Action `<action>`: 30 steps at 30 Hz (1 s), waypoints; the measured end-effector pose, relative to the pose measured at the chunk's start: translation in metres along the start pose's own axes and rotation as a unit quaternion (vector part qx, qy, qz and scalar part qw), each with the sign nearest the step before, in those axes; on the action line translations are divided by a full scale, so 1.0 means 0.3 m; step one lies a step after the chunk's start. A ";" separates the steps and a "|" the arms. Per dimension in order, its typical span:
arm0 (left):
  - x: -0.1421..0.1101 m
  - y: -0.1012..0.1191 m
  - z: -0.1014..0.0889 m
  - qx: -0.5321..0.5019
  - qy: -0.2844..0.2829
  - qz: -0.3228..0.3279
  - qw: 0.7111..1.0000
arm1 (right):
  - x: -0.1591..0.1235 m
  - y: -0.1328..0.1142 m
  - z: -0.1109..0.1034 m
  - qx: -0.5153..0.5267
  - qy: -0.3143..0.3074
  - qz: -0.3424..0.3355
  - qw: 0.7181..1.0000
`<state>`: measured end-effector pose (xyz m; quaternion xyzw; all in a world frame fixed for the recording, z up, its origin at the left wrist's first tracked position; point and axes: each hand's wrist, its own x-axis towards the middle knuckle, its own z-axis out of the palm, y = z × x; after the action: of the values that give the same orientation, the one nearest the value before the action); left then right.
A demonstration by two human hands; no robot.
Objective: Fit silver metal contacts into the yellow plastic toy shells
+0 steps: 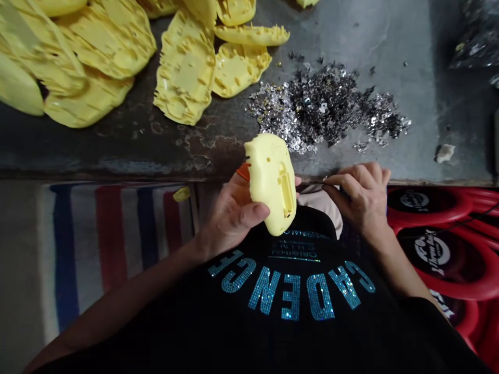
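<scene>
holding a yellow plastic shell [271, 182] clamped in the left hand [230, 215]; right hand [360, 200] pinched together at the desk edge [117, 174], silver metal bits [323, 106] just beyond; shirt [292, 293] reads cadence.

The one view looks out from the person's head, facing forward and steeply down over the black shirt [288, 291]. It sits close above the left hand [230, 218] and right hand [360, 200], with the table edge [117, 174] running across the frame just beyond them.
</scene>
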<state>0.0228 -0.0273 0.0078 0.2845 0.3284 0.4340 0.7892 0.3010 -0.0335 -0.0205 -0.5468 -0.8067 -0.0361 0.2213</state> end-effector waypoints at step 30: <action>-0.019 -0.004 -0.004 0.006 -0.008 0.008 1.000 | 0.050 0.051 -0.044 -0.026 -0.075 -0.083 0.993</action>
<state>0.0200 -0.0326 0.0078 0.2949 0.3222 0.4361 0.7868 0.3142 -0.0184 -0.0055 -0.4850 -0.8622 -0.0343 0.1421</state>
